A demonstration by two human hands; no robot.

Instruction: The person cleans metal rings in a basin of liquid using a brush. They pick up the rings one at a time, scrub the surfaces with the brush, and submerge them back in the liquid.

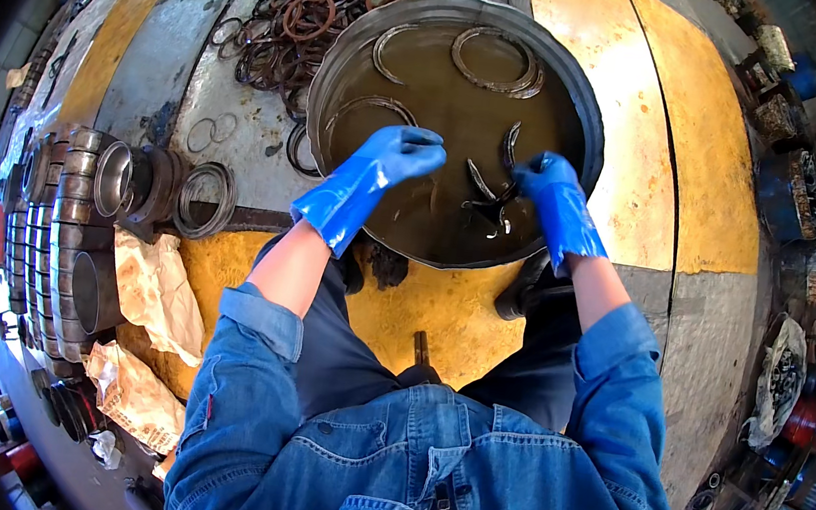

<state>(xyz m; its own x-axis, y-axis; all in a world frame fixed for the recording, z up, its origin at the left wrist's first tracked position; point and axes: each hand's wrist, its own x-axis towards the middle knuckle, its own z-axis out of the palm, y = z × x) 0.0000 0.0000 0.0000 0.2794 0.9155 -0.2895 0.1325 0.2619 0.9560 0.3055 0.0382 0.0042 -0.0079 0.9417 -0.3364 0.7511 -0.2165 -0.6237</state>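
Note:
A wide round metal basin (318,94) of murky brown liquid stands in front of me. My left hand (407,154), in a blue rubber glove, is closed over its left part; whatever its fingers may hold is hidden. My right hand (549,182), gloved the same way, is closed at the right side, against a dark wet thing (490,207) at the liquid's surface whose kind I cannot make out. Beside its fingers a curved metal piece (510,146) pokes up. Thin metal rings (493,85) lie partly under the liquid toward the far side.
A heap of rusty rings (309,17) lies beyond the basin on the left. Stacked metal cylinders (80,218), a bundle of thin rings (205,200) and crumpled brown paper (157,292) are at my left. Cluttered containers (787,198) line the right edge.

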